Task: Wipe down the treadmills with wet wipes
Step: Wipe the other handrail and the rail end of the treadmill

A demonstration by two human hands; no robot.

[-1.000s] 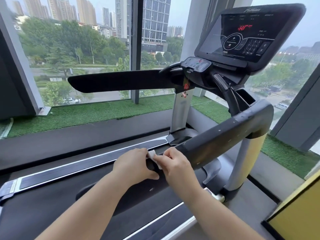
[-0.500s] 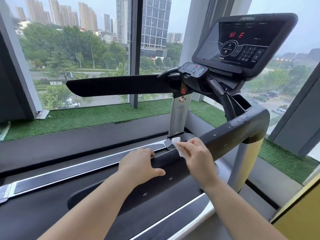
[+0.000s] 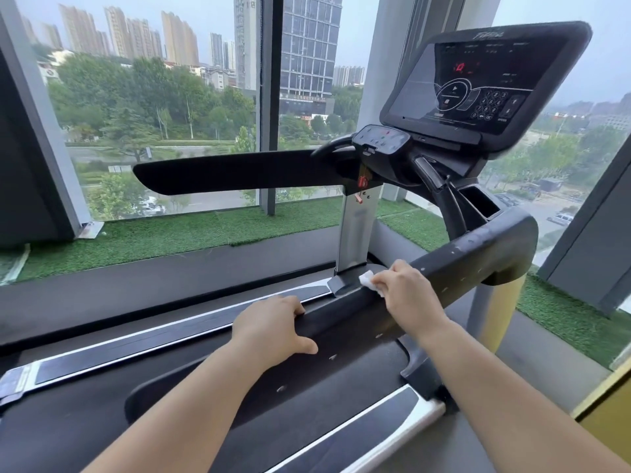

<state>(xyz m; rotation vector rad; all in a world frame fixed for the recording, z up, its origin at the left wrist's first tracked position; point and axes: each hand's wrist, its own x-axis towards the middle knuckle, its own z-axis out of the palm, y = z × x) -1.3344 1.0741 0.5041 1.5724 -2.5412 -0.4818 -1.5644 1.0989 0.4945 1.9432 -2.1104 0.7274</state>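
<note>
Pinches a small folded white wet wipe (image 3: 367, 278) in the curled fingers of the right hand (image 3: 406, 295) and presses it to the upper edge of the near handrail (image 3: 474, 261) of the treadmill (image 3: 392, 165), roughly midway along the bar, with a corner of the wipe poking out past the fingertips toward the window side. Grips the same handrail lower down with the left hand (image 3: 273, 327), fingers hooked over the far edge, thumb laid flat on the near face, apart from the right hand. Reaches both bare forearms in from the bottom of the view, above the dark belt (image 3: 68, 418). Faces a black rail dotted with pale specks, bending down at its far end onto a yellow post (image 3: 502, 312). Looks up at a tilted dark console (image 3: 478, 87) with a red readout lit, a small control panel (image 3: 380, 139) just below it, and a red safety clip (image 3: 362, 181) at the top of the silver upright (image 3: 356, 230). Sees the far handrail (image 3: 239, 174) jutting out level on the other side, a strip of green artificial turf (image 3: 170, 233) along the sill, and, through tall windows (image 3: 153, 114), trees, a road and high-rise towers.
</note>
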